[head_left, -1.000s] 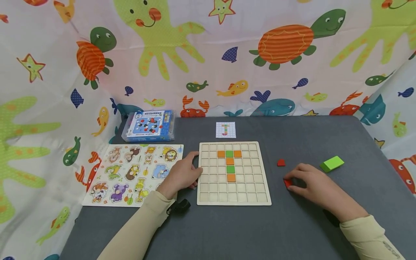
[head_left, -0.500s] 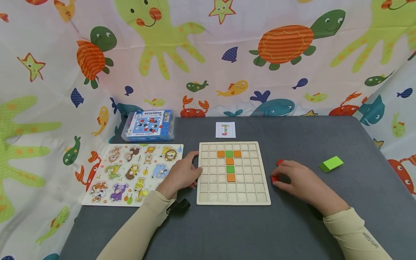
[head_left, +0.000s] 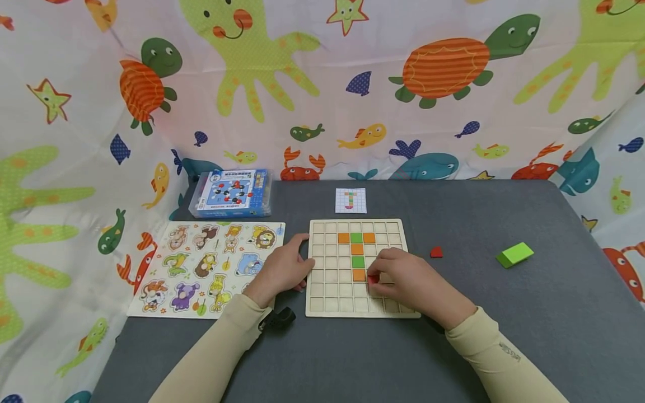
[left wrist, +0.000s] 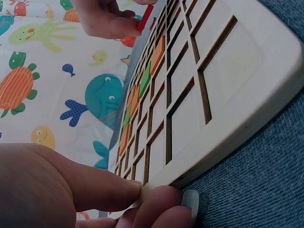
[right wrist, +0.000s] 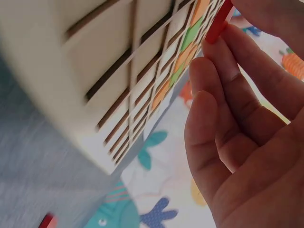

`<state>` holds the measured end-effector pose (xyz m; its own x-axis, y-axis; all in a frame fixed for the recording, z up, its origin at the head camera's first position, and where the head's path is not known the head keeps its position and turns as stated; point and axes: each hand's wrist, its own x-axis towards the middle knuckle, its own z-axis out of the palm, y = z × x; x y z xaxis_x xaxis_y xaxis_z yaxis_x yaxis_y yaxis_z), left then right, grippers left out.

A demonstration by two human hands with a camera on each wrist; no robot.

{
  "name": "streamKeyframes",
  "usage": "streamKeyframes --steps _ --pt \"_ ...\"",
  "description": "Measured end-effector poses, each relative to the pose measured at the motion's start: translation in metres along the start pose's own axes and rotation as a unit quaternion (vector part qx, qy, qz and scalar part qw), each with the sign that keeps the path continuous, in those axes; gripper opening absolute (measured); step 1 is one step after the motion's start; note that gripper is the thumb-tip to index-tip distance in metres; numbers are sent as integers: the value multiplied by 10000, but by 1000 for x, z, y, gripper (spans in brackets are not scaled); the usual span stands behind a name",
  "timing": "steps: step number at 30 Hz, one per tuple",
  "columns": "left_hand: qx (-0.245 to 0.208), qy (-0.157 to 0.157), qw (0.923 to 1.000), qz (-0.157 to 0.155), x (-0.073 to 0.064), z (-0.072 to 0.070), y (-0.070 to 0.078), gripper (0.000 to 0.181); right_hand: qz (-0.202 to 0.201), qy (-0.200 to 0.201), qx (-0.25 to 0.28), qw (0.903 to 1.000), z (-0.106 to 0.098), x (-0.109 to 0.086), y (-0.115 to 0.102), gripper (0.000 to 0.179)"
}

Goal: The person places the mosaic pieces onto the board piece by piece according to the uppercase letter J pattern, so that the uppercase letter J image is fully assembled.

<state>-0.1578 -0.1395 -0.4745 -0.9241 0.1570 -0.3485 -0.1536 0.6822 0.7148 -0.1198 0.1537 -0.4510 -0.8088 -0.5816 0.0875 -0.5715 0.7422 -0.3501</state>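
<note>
My left hand [head_left: 283, 268] grips the left edge of a wooden grid board [head_left: 322, 302], thumb on the rim and curled fingers at its side, as the left wrist view shows. Orange and green square tiles lie in its cells in a T shape, with an orange tile [head_left: 359, 275] at the lower end. My right hand [head_left: 410, 282] is over the right half of the board and pinches a small red tile [right wrist: 219, 21] between thumb and fingertips. In the head view that tile is just right of the lowest orange tile. The right hand covers several cells.
Another red piece [head_left: 436, 252] and a green block [head_left: 514, 255] lie right of the board. A small pattern card [head_left: 350, 201] lies behind it. To the left are an animal puzzle board [head_left: 206, 271] and a blue boxed set [head_left: 232, 194]. A printed curtain [head_left: 322, 84] hangs behind the table.
My right hand has moved left from the table onto the board, carrying the red tile. The other red piece stays on the table. My left hand has stayed at the board's edge.
</note>
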Motion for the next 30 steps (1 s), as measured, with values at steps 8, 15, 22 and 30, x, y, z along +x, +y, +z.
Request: streamKeyframes --steps 8,15,22,30 --pt "10 6 10000 34 0 0 -1 67 -346 167 52 9992 10 7 -15 9" --pt "13 26 10000 5 -1 0 1 68 -528 263 -56 9982 17 9 -16 10" --pt "20 25 10000 -50 -3 -2 2 68 -692 318 -260 9968 21 11 -16 10" --pt "66 51 10000 -12 -2 0 3 68 -652 322 -264 9970 23 9 -16 9"
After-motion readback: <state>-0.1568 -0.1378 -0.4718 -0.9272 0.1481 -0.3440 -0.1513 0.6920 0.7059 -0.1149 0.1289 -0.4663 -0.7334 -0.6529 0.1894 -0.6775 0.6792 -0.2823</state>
